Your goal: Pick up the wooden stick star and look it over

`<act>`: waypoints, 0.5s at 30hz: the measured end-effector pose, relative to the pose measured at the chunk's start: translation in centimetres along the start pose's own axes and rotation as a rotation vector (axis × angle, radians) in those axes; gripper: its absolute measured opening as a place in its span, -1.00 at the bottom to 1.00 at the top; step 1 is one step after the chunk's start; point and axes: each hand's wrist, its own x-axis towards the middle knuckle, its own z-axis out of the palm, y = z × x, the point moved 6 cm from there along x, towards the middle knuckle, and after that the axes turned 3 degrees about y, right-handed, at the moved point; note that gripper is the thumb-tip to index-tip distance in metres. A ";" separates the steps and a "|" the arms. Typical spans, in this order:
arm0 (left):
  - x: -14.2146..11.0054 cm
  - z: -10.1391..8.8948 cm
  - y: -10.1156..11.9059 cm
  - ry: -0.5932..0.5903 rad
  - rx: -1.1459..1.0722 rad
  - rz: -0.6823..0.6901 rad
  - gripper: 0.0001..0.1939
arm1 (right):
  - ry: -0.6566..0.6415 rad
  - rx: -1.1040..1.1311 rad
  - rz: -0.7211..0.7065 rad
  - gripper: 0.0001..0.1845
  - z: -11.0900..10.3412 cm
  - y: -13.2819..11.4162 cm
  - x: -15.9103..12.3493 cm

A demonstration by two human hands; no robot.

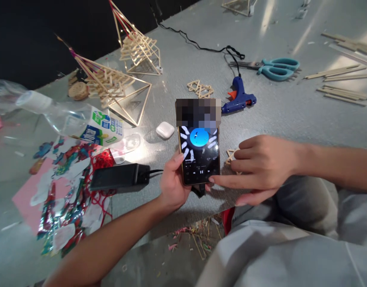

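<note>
My left hand [174,179] is closed around a smartphone [199,159] and holds it upright over the table. The screen shows a music player with a round blue picture and playback buttons; its upper part is pixelated. My right hand [258,169] comes in from the right with its index finger stretched out to the phone's lower right corner. The thumb is apart, the other fingers are partly bent, and nothing is held. Below the phone, a cable plug [198,189] sits at its bottom edge. A small wooden stick star [230,156] lies partly hidden behind my right hand.
Left lie a power bank [120,177], red yarn [102,159], foil scraps [72,199] and a plastic bottle [72,119]. A white earbud case [164,130], blue glue gun [239,97], scissors [279,68] and sticks [336,72] surround the phone. Stick pyramids [138,52] stand behind.
</note>
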 end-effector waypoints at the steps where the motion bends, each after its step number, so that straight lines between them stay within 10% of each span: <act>1: 0.0 0.0 -0.1 -0.005 -0.001 -0.006 -0.56 | 0.009 0.005 -0.002 -0.48 0.1 0.0 0.0; 15: -0.1 -0.1 0.1 -0.036 0.002 -0.022 -0.54 | 0.096 -0.024 -0.010 -0.53 0.1 0.5 0.2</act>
